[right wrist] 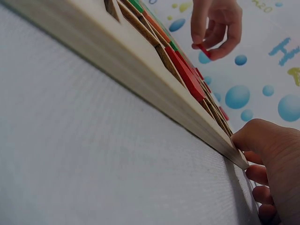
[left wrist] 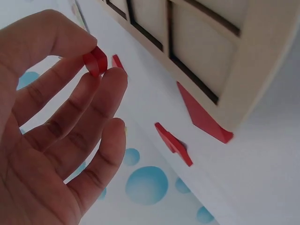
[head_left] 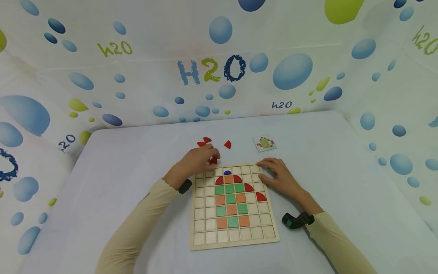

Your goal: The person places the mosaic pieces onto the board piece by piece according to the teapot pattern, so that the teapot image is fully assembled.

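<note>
In the head view my left hand (head_left: 198, 158) is just beyond the far edge of a wooden grid board (head_left: 200, 239). Thumb and fingertips pinch a small red piece (left wrist: 96, 62), partly hidden by them. My right hand (head_left: 282, 179) holds the board's far right corner, its thumb (right wrist: 243, 137) against the side edge. On the grid lie green squares (head_left: 230, 198), orange squares (head_left: 232, 209), a blue half-round piece (head_left: 227, 172) and several red quarter-round pieces (head_left: 261, 196). More loose red pieces (head_left: 227, 144) lie past the board, near my left hand.
A small card (head_left: 264, 143) with a coloured grid pattern lies beyond the board, to the right. The white-covered table (head_left: 137, 152) meets a patterned backdrop (head_left: 147, 83) at its far edge. Wrist straps (head_left: 298, 220) are on both arms.
</note>
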`<state>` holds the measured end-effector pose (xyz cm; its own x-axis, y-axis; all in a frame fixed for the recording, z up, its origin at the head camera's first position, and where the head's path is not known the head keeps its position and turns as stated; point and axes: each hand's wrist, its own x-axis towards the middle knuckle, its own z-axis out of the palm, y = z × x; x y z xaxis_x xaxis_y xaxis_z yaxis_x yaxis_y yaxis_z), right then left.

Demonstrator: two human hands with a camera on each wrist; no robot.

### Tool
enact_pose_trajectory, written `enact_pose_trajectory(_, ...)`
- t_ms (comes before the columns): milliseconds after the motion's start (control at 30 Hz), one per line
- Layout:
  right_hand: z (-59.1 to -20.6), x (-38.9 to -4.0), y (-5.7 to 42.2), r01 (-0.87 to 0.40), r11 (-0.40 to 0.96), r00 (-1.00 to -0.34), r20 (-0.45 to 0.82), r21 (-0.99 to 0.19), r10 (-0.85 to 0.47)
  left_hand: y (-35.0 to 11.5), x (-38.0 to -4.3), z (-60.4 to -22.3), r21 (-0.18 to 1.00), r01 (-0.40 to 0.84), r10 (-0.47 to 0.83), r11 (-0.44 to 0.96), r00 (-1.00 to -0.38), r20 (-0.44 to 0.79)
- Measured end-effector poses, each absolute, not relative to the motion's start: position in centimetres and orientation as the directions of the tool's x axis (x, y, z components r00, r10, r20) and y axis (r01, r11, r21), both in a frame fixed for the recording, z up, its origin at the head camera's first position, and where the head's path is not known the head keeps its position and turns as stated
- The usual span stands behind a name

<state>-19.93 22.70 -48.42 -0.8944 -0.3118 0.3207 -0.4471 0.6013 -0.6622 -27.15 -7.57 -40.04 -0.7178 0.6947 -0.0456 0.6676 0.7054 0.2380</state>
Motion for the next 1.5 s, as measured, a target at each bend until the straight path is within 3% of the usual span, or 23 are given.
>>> enact_pose_trajectory(700, -48.0, -20.1, 22.8, -0.428, 0.601, -0.903, 0.297, -0.675, -0.31, -5.3, -25.2, -39.4, 0.295, 0.771, 0.813, 0.564, -0.581, -0.038)
enact_pose_trajectory(1500, -47.6, -20.1, 22.8, -0.43, 0.598, -0.902, 0.294, -0.676, -0.317, -1.7, -23.7, -40.2, 0.256, 0.902, 0.928, 0.347, -0.369, 0.042)
